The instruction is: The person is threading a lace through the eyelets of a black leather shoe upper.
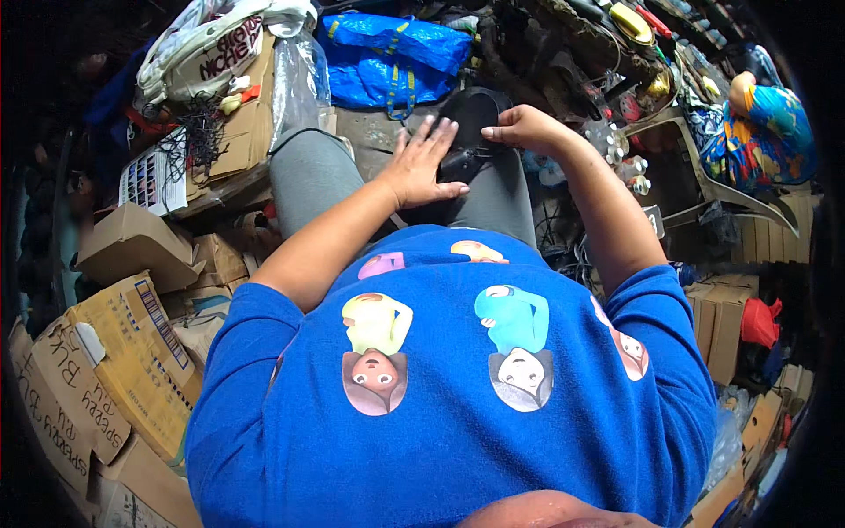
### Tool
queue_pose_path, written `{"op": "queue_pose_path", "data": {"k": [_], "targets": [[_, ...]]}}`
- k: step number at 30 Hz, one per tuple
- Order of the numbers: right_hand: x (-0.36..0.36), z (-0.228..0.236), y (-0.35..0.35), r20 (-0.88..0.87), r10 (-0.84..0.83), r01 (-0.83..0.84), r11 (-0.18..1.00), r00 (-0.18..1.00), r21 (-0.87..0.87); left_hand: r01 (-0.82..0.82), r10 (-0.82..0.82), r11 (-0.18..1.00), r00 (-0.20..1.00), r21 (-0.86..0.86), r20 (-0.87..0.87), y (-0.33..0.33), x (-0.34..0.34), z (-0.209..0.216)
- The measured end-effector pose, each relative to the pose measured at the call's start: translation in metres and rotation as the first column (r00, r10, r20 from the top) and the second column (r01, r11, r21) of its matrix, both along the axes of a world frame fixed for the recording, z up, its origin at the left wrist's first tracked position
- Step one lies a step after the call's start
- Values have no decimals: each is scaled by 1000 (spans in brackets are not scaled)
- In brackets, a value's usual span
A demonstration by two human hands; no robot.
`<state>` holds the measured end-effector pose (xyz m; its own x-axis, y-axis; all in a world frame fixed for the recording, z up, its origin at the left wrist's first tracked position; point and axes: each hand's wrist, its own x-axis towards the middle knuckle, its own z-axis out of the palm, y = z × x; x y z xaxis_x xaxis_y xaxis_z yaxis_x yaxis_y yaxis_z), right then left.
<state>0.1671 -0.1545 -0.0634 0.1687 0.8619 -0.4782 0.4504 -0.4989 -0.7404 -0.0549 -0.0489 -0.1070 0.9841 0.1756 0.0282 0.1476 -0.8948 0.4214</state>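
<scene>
A black shoe-like object (pixel 472 119) rests on my lap, between my knees in grey trousers. My left hand (pixel 421 163) lies flat on its near side with the fingers spread. My right hand (pixel 519 128) pinches the object's right edge with curled fingers. Most of the object is hidden under my hands.
Flattened cardboard boxes (pixel 114 352) pile up on my left. A blue plastic bag (pixel 392 53) lies ahead, a white bag (pixel 207 48) to its left. Another person in a colourful garment (pixel 761 132) sits at the far right beside a chair. Small bottles (pixel 629 172) stand near my right forearm.
</scene>
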Motion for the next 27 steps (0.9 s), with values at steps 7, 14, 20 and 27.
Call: {"op": "queue_pose_path", "data": {"k": [7,14,20,27], "targets": [[-8,-9,-7,6,-167,165,979,986,123,-255,244,961,964,104,107,-21,-6,-12],[-2,-14,9,85,-59,49,992,995,119,-43,31,989,996,141,81,-1,5,4],[-16,7,32,359,60,-135,973,931,186,-221,217,971,975,89,56,-30,-8,-7],[5,-16,40,156,70,-83,993,985,79,-169,243,942,940,291,-239,-31,4,41]]}}
